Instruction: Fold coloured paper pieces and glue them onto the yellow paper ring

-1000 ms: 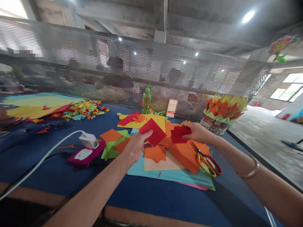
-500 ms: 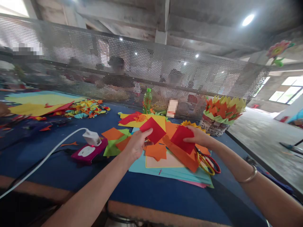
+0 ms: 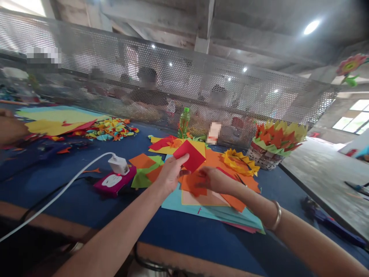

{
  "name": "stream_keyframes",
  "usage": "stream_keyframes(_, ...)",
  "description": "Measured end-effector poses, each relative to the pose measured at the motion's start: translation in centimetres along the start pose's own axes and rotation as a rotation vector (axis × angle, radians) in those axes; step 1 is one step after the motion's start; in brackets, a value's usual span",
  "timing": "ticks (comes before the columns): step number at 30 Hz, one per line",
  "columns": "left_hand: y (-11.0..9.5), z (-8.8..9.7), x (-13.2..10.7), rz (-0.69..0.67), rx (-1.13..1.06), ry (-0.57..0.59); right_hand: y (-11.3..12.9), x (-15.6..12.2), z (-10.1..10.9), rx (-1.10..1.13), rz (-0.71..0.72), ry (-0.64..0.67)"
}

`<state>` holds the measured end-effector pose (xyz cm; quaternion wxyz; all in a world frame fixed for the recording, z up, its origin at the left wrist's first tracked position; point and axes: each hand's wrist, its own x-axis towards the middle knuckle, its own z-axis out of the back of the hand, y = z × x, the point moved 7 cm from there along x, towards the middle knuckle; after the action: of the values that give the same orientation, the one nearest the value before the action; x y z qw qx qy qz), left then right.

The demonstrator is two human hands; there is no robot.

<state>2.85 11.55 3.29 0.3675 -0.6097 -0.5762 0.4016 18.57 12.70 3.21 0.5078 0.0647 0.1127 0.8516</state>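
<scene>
**Red square held up, other hand down on the orange cut-outs**

We hold a red paper square (image 3: 190,156) in our left hand (image 3: 170,175), pinched at its lower corner between thumb and fingers and raised clear of the pile, one corner pointing up. Our right hand (image 3: 215,181), a bangle (image 3: 276,216) on its wrist, lies low over the pile with its fingers on a jagged orange paper piece (image 3: 192,184) just below the red square. We cannot tell whether those fingers are gripping the piece or only resting on it.

Both papers sit above a stack of coloured sheets (image 3: 173,201) on the blue table (image 3: 201,240). Beyond the stack lie a yellow and orange paper flower (image 3: 239,161), a woven basket (image 3: 261,158) filled with pointed paper shapes, and a green bottle (image 3: 183,123) by the perforated metal screen (image 3: 173,77). To the left a white charger (image 3: 118,164) sits on a pink device (image 3: 112,182), with paper scraps (image 3: 112,129) farther off. Another person's hand (image 3: 8,129) shows at the left edge.

We judge the step in hand to be sorting or pairing cut pieces. Lifting the orange piece would call for a light pinch at its edge, so the loose sheets beneath stay put, while the red square is kept steady in the air.
</scene>
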Motion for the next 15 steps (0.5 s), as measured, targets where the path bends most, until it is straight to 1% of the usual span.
stream_keyframes(1, 0.0, 0.0, 0.0, 0.001, 0.001, -0.005, 0.7, 0.3, -0.4, -0.004, 0.006, 0.027)
stream_keyframes(3, -0.1, 0.0, -0.1, 0.007, 0.002, -0.009, 1.3, 1.0, -1.0, -0.017, -0.008, 0.073)
stream_keyframes(7, -0.2, -0.1, -0.1, 0.019, -0.008, -0.015, 1.1, 1.5, -1.9, -0.003, -0.05, 0.182)
stream_keyframes(10, -0.2, 0.0, -0.2, 0.018, -0.024, -0.012, 1.0, 1.5, -2.5, 0.072, -0.02, 0.237)
stream_keyframes(13, -0.2, -0.1, -0.2, 0.005, -0.039, 0.005, 0.7, 2.0, -2.3, 0.196, 0.045, 0.231)
stream_keyframes(15, -0.2, -0.2, -0.2, -0.004, -0.043, 0.013, 0.1, 3.0, -1.6, 0.303, 0.085, 0.182)
